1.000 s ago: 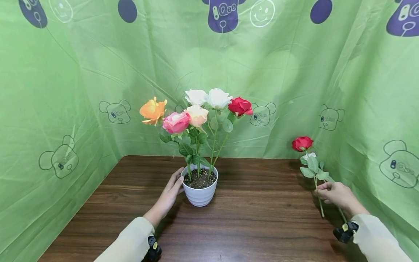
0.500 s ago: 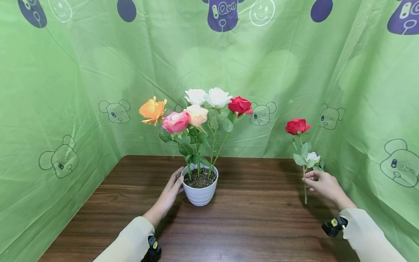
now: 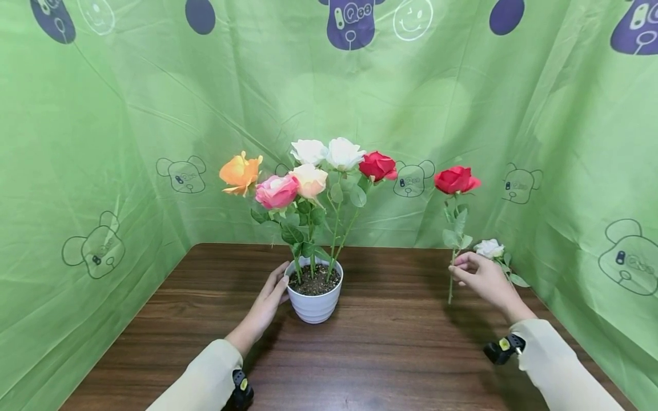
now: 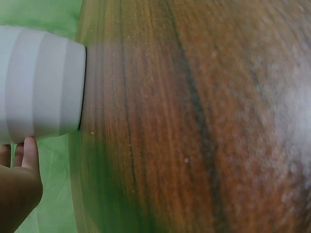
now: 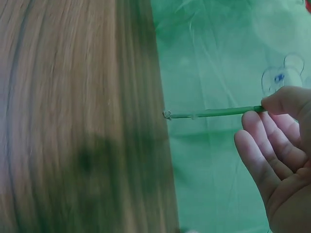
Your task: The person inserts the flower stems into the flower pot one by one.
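A white ribbed flower pot [image 3: 314, 305] filled with dark soil [image 3: 313, 283] holds several roses. My left hand [image 3: 265, 299] rests against the pot's left side with extended fingers; the left wrist view also has its fingers [image 4: 31, 154] touching the pot wall [image 4: 46, 82]. On the right, my right hand [image 3: 483, 278] pinches the stem of a red rose [image 3: 456, 180] between thumb and fingers, holding it upright above the table. In the right wrist view the bare lower stem [image 5: 214, 113] sticks out of the pinch. Behind this hand lies a white rose [image 3: 489, 248], its stem partly hidden.
In the pot stand an orange rose [image 3: 240, 174], a pink rose [image 3: 277, 192], a peach rose [image 3: 309, 181], white roses [image 3: 344, 154] and a red one at right. The dark wooden table [image 3: 390, 342] meets green printed cloth [image 3: 437, 103] on its back and sides.
My right hand has lifted the red rose and carried it left, bringing it upright and apart from the white rose, which stays on the right. My left hand has not moved.
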{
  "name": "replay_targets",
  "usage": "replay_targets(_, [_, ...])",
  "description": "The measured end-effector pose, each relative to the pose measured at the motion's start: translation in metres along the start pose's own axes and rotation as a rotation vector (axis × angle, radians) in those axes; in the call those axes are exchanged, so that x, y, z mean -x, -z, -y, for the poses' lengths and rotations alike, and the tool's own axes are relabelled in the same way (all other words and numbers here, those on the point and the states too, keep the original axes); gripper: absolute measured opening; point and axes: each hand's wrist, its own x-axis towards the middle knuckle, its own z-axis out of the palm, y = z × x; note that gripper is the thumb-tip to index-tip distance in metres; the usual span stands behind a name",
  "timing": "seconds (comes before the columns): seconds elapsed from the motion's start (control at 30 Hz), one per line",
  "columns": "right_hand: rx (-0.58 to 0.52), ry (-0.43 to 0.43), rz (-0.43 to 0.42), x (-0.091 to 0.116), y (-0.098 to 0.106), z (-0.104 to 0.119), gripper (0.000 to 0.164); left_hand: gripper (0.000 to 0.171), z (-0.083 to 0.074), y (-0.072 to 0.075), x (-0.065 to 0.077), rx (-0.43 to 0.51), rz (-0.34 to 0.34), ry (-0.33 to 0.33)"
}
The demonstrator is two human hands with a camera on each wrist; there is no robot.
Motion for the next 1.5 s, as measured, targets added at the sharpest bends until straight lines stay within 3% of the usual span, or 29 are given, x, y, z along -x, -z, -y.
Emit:
replay_targets(0.53, [-0.054,0.104,-0.004,-0.014,-0.041,0.054,0.021,0.051,0.002,-0.001,0.001,0.023,0.001,0.008])
replay_targets(0.87, [-0.157,0.140,0.022,-0.021,-0.064,0.085,0.019,0.051,0.003,0.000,0.000,0.025,-0.002,0.010])
replay_targets(1.17, [-0.283,0.195,0.056,-0.015,-0.074,0.148,0.013,0.054,0.004,0.001,-0.001,0.023,0.007,0.008])
replay_targets(1.5, [-0.404,0.287,0.080,-0.015,-0.107,0.190,0.008,0.054,0.001,0.001,-0.001,0.005,-0.002,0.016])
